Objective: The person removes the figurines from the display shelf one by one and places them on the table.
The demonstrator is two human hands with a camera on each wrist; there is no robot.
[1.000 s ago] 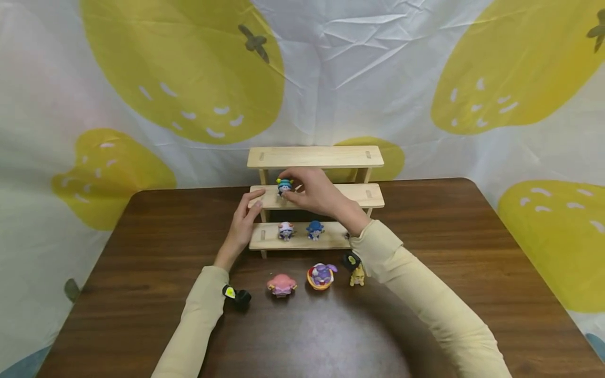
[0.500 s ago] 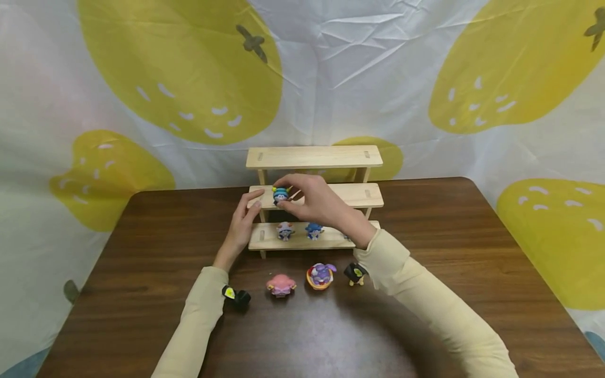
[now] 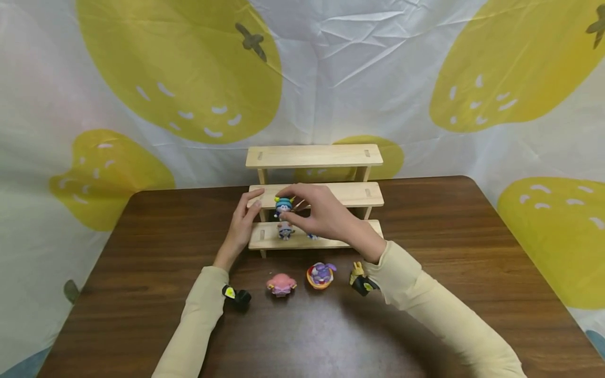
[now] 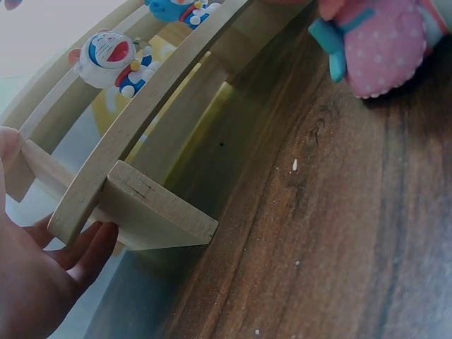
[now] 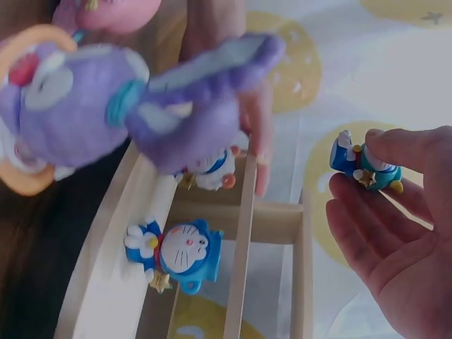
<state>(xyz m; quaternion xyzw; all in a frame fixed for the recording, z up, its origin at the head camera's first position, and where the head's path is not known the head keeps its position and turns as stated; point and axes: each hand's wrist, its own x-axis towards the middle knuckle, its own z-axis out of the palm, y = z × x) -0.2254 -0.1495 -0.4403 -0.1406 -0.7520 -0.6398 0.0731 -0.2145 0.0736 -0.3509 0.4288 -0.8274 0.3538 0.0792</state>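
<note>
My right hand [image 3: 323, 210] pinches a small figurine [image 3: 283, 206] with a teal hat and yellow horns between thumb and fingers. In the head view it overlaps the front edge of the middle shelf [image 3: 354, 192], above a white-capped figurine [image 3: 284, 231] on the bottom shelf [image 3: 267, 241]. The right wrist view has the held figurine [image 5: 366, 164] lying sideways. A blue-hatted figurine [image 5: 185, 247] stands on the bottom shelf, mostly hidden by my hand from above. My left hand [image 3: 239, 226] rests at the left end of the wooden stand, fingers lightly touching its side [image 4: 148, 212].
In front of the stand are a pink figurine [image 3: 281, 284], a purple figurine in a basket [image 3: 320, 275] and a yellow figurine [image 3: 357, 269], partly behind the right wrist camera [image 3: 363, 284]. The top shelf [image 3: 314, 156] nears the fruit-print cloth [image 3: 212, 79]. All stand on a brown table [image 3: 302, 336].
My right hand first moves the horned figurine slightly left over the middle shelf, then brings it toward me, past the shelf's front edge. My left hand stays at the stand's end.
</note>
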